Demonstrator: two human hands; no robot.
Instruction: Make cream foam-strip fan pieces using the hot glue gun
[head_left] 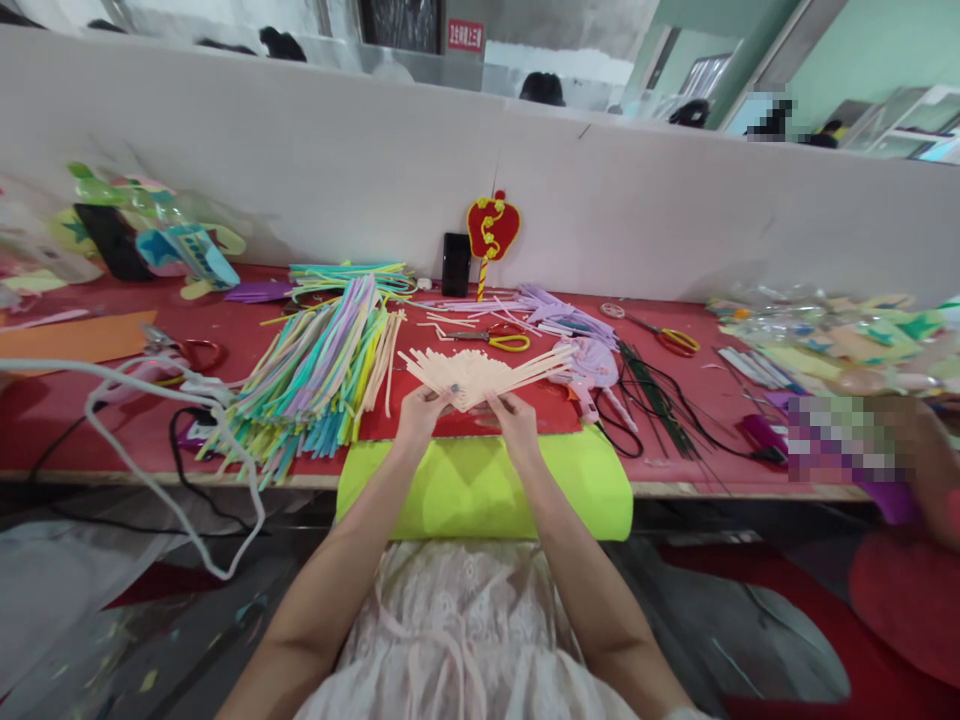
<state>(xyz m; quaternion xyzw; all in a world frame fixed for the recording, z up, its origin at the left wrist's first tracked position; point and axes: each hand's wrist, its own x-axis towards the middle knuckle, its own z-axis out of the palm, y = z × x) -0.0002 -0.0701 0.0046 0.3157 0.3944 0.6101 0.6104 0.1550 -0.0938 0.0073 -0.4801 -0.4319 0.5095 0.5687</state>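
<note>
A cream fan shape built from pipe cleaners [474, 374] is held between my two hands, its strips spreading outward and away from me. My left hand [422, 410] pinches its lower left edge, near a small dark spot. On the lower right edge, the fingers of my right hand [515, 414] are closed too. Under the fan lies a red sheet [390, 418], with a yellow-green cloth [480, 490] hanging over the table edge. A lilac glue gun [592, 362] lies just right of the fan. Beyond the fan are yellow-handled pliers or scissors [506, 341].
A big bundle of pastel pipe cleaners [311, 365] lies left. A red fan-shaped ornament [493, 230] and a black phone [456, 264] stand against the white partition [360, 170]. Right are scissors [675, 340], dark green stems [656, 400] and a co-worker's arm [930, 460]. A white cable [150, 490] loops left.
</note>
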